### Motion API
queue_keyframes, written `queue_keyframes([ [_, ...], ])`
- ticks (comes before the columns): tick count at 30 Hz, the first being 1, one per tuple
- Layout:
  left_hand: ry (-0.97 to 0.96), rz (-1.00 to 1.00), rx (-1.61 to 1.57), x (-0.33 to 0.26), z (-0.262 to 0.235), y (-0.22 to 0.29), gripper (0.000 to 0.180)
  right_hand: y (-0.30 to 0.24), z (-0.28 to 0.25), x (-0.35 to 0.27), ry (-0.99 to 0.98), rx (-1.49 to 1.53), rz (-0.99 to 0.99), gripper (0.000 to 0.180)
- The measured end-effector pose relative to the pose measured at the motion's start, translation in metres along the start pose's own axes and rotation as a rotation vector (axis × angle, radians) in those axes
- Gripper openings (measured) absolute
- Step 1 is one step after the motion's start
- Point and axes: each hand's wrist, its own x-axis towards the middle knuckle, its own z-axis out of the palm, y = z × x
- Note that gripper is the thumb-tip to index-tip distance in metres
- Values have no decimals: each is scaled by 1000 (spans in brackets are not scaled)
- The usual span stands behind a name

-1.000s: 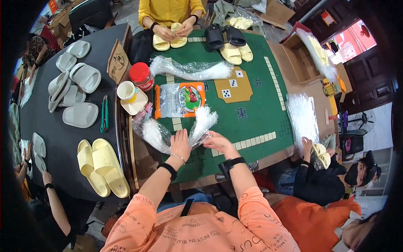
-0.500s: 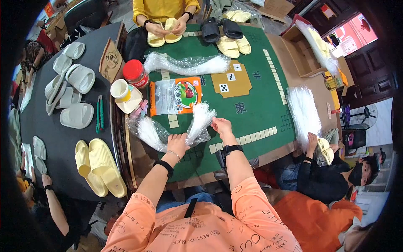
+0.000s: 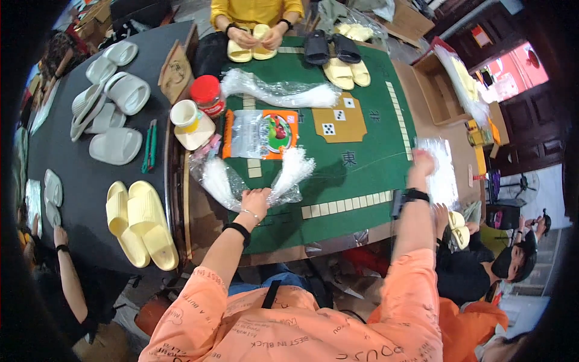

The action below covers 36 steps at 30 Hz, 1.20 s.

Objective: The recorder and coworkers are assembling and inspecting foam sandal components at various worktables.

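My left hand (image 3: 256,202) is closed round the middle of a bundle of thin white plastic strands (image 3: 218,181) in clear wrap, near the table's front edge. The loose end of the strands fans out past my fingers, toward an orange and clear plastic packet (image 3: 260,134). My right hand (image 3: 424,161) is off to the right, over the table's edge beside a shiny clear plastic bundle (image 3: 443,181). Motion smears its fingers, so whether it holds anything is unclear. A second white strand bundle (image 3: 280,90) lies farther back on the green tablecloth (image 3: 362,181).
Left of the bundle stand a red-lidded jar (image 3: 207,96) and a cup (image 3: 184,114). Pale yellow slides (image 3: 145,223), several grey slides (image 3: 114,146) and green-handled tools (image 3: 149,148) lie on the dark table. Co-workers handle slides opposite and at right. An open cardboard box (image 3: 440,90) stands at right.
My right hand has swung from the strand tips far to the right. My left hand keeps its grip on the bundle. The whole view has shifted slightly.
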Motion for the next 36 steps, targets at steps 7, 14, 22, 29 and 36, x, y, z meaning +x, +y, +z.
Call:
queue_keyframes([
  [7,318,-98,-243,-48,-10,20,75,-227,-216,-138,-427,1286,-233,17],
  [14,-215,246,-2252,-182,-166,24,52,-218,-265,-417,-1685,1331,-62,9],
  [22,-53,-125,-1908,-301,-166,-104,21,-248,-230,-545,-2201,688,59,23],
  [29,-141,-203,-1524,-331,-156,-124,22,-279,-208,-636,-2236,741,-51,26],
  [36,281,63,-905,-343,-156,-148,9,-291,-206,-657,-1862,880,-294,26],
])
